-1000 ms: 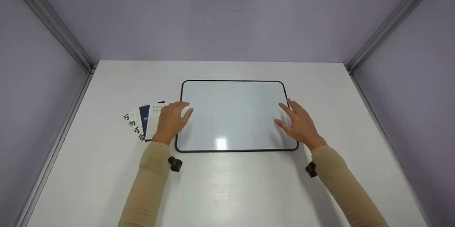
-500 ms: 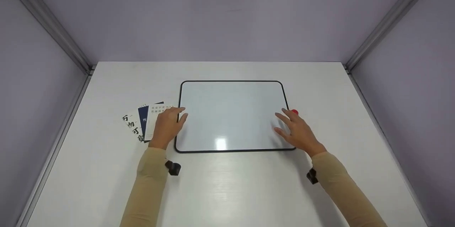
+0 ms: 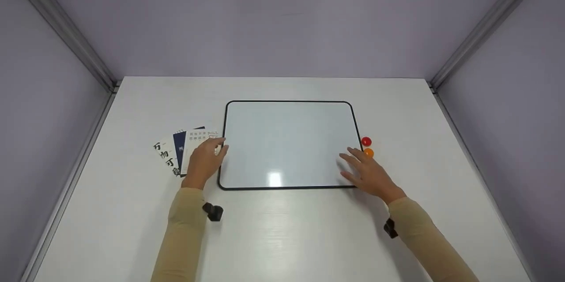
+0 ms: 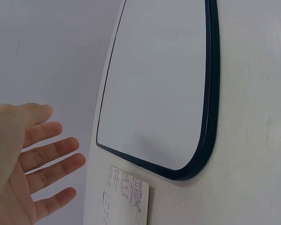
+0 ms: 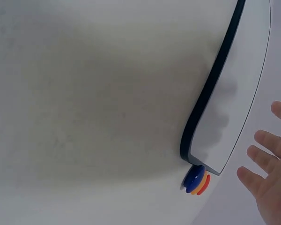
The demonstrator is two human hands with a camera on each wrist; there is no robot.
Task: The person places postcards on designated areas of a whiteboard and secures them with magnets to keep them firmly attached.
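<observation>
A whiteboard (image 3: pixel 287 145) with a thin black frame lies flat on the white table. My left hand (image 3: pixel 204 163) is held over its left edge, fingers apart and relaxed, with nothing in it; the left wrist view shows the same loose left hand (image 4: pixel 37 159). Over the lower right corner is my right hand (image 3: pixel 371 174), fingers spread and holding nothing. Beside the board's right edge sit a red round magnet-like piece (image 3: pixel 366 141) and an orange one (image 3: pixel 369 152). A blue one (image 5: pixel 194 178) appears in the right wrist view; my right hand hides it from the head camera.
Fanned out left of the board are several printed cards (image 3: pixel 165 156), among them a dark blue card (image 3: pixel 179 144) and a white one (image 3: pixel 190 152) partly behind my left hand. Purple-grey panels (image 3: pixel 282 21) stand around the table's back and sides.
Both hands have drawn back toward the body, the left also slightly leftward. The red and orange pieces and more of the white card have come into view. The board stays put.
</observation>
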